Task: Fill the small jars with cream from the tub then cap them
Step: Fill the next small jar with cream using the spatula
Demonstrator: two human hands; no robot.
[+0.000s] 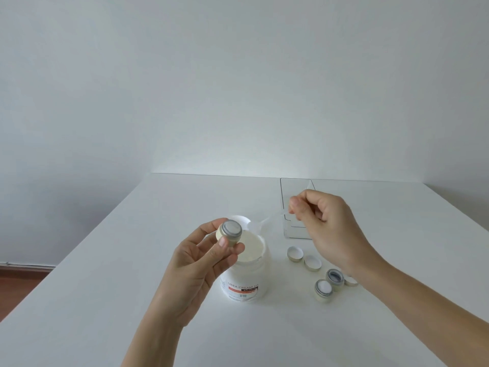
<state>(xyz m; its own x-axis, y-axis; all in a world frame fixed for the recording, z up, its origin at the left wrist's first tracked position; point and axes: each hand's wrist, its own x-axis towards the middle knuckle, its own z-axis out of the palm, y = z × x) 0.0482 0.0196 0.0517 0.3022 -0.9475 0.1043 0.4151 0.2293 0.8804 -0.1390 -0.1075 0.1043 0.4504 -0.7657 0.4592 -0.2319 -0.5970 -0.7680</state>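
Observation:
My left hand [201, 258] holds a small cream-coloured jar [229, 232] with a grey rim, tilted with its mouth toward me, above the left edge of the open white cream tub [246, 276]. My right hand [325, 229] pinches the handle of a clear plastic spatula [267, 221], whose scoop end hangs over the tub's far rim. Two more small jars stand on the table at the right: one with white cream inside [324, 290] and one behind it [335, 279]. Two caps [294, 253] [312, 263] lie upside down beside the tub. Part of a third cap [351, 281] shows under my right wrist.
A clear plastic box [287, 205] stands behind my right hand. The tub's white lid [242, 219] lies just beyond the tub. The white table [132, 287] meets a plain wall at the back; its left edge drops to a wooden floor.

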